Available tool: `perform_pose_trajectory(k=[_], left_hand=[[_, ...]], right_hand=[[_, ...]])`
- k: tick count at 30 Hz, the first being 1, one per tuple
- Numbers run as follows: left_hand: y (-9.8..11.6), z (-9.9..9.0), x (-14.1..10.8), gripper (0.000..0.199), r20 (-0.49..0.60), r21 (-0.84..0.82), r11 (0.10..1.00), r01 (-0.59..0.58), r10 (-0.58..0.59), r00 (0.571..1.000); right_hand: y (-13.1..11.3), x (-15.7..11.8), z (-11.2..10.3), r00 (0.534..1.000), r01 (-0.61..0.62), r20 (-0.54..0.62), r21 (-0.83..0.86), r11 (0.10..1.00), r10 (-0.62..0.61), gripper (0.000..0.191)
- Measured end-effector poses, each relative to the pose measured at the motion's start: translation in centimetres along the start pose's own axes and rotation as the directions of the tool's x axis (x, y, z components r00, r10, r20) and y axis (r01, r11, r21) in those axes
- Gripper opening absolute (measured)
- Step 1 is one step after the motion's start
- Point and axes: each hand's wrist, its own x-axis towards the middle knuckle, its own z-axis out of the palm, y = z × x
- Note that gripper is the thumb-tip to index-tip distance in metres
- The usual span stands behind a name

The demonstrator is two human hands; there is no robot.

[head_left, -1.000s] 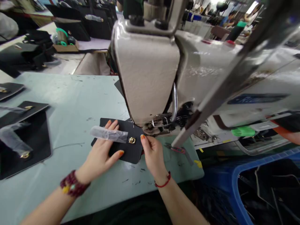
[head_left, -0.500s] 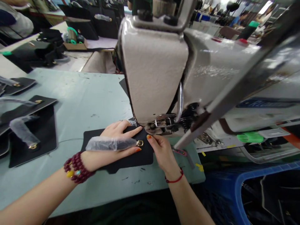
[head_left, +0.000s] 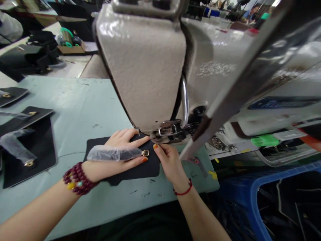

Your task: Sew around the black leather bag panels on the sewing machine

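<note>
My left hand (head_left: 122, 147) lies flat on a black leather bag panel (head_left: 150, 169), its fingers apart, and a plastic-wrapped strap (head_left: 112, 153) runs across the back of the hand. The strap ends in a small gold buckle (head_left: 145, 153). My right hand (head_left: 168, 161) pinches the panel's edge beside the buckle. The panel's far edge sits under the presser foot (head_left: 165, 132) of a cream industrial sewing machine (head_left: 140, 67). The needle area is hidden by the machine and my fingers.
The pale green worktable (head_left: 87, 110) holds more black panels (head_left: 30, 154) with wrapped straps at the left. Small snips with pink handles (head_left: 193, 160) lie right of my right hand. A blue crate (head_left: 260, 201) of dark pieces stands at the lower right.
The panel has turned and slid left, with its long edge now running across the view. The wrapped strap now lies across my left hand. Little differs over the last half second.
</note>
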Motion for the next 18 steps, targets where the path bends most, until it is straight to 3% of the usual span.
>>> perform_pose_trajectory(k=[5,11,18], left_hand=[[-0.13,-0.01,0.39,0.056,0.079,0.068,0.996,-0.05,0.045,0.996],[0.05,0.02,0.42,0.053,0.059,0.079,0.995,-0.055,0.05,0.997],[0.84,-0.15,0.28,0.052,0.046,0.024,1.0,0.018,-0.019,0.999]], right_hand=[[0.07,-0.05,0.15,0.999,-0.005,-0.036,-0.023,1.0,0.004,0.046],[0.18,-0.04,0.11,0.999,-0.034,-0.039,-0.024,0.999,0.033,0.045],[0.33,0.29,-0.19,0.998,-0.059,-0.011,-0.013,0.998,0.059,0.043]])
